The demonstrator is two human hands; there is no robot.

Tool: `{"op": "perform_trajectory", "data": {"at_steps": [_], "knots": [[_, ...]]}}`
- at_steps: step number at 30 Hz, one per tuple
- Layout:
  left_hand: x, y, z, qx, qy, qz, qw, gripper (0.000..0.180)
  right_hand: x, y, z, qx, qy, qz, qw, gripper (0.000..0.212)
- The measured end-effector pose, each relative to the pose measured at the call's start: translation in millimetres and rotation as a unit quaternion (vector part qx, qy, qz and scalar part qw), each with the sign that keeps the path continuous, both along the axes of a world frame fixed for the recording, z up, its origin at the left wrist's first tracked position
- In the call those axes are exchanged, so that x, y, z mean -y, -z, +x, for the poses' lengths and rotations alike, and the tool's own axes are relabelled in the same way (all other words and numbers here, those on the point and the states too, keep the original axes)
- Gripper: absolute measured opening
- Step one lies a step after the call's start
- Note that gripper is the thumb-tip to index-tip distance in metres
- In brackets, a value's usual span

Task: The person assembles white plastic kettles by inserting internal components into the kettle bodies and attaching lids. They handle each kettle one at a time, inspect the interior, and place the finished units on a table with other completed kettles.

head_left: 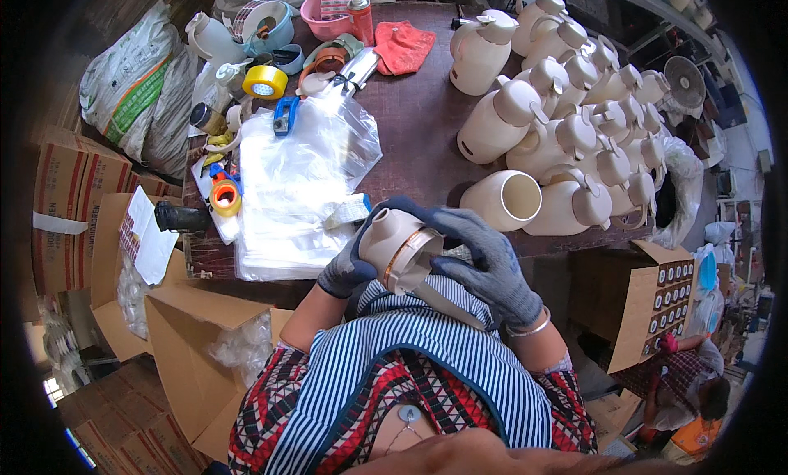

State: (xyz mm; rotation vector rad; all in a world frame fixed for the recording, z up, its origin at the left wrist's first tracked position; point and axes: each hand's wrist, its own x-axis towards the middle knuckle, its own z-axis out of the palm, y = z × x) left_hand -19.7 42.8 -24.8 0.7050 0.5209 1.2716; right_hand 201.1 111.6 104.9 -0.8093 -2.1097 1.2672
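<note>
Close in front of my chest, both gloved hands are closed around the beige spouted top of a thermos jug [386,241]. A copper-coloured ring runs round it, below the spout. A beige strip like a handle [451,305] extends from it towards my right. My left hand [349,268], in a grey glove with a dark palm, wraps its left side. My right hand [492,266] grips the other side, fingers at the rim. On the table beyond my right hand is a jug body [484,203] without a top, its round mouth showing.
Several complete beige jugs [566,139] crowd the table's right side. Clear plastic bags [283,196], yellow tape [265,82] and an orange tape dispenser [225,198] lie left. A red cloth [404,48] lies farther back. Open cartons [197,319] stand lower left. A person [689,376] works at right.
</note>
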Motion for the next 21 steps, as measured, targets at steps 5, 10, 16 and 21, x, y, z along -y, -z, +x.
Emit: {"op": "perform_trajectory", "data": {"at_steps": [5,10,16,21], "knots": [[-3,-22,13,0.021,0.002,0.038,0.999,0.088,-10,7,0,-0.009,-0.020,-0.021,1.000,0.033],[-5,-2,17,-0.009,0.021,0.044,0.999,0.092,-26,8,2,0.041,-0.091,0.019,0.995,0.029],[-2,8,23,0.044,0.040,-0.009,0.998,0.090,-44,27,5,0.062,-0.143,-0.046,0.987,0.028],[-3,25,21,0.040,0.062,0.016,0.997,0.081,-51,33,6,0.070,-0.164,-0.100,0.979,0.028]]}}
